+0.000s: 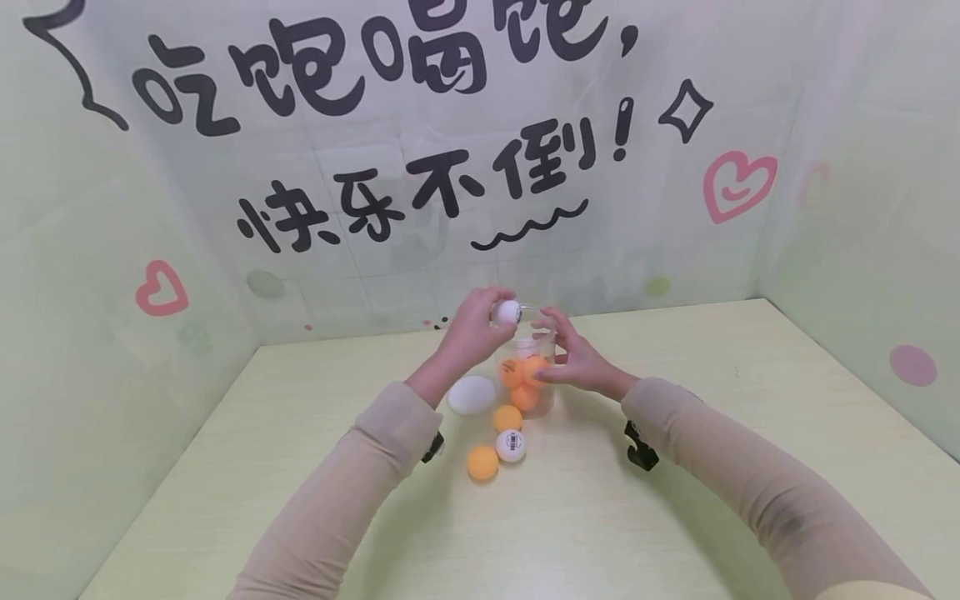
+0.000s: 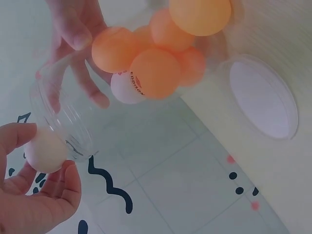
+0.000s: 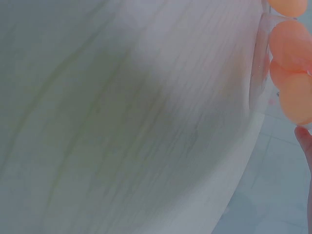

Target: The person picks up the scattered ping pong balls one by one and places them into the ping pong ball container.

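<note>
My left hand (image 1: 472,332) pinches a white ping-pong ball (image 1: 507,312) between thumb and fingers, right at the mouth of a clear jar (image 1: 546,403). The jar stands upright on the table, and my right hand (image 1: 583,364) grips its side, fingers spread around the far wall. Inside are several orange ping-pong balls (image 2: 156,73) and a white one (image 2: 127,88), heaped in the lower part. In the left wrist view the pinched ball (image 2: 46,151) overlaps the jar's rim. The right wrist view catches only the jar's edge (image 3: 258,73) and a fingertip (image 3: 304,139).
In front of the jar, an orange ball (image 1: 507,418), a white ball (image 1: 512,446) and another orange ball (image 1: 482,462) lie on the pale wooden table (image 1: 637,517). A round white lid (image 1: 471,395) lies left of the jar. A printed cloth wall (image 1: 420,275) rises behind the table.
</note>
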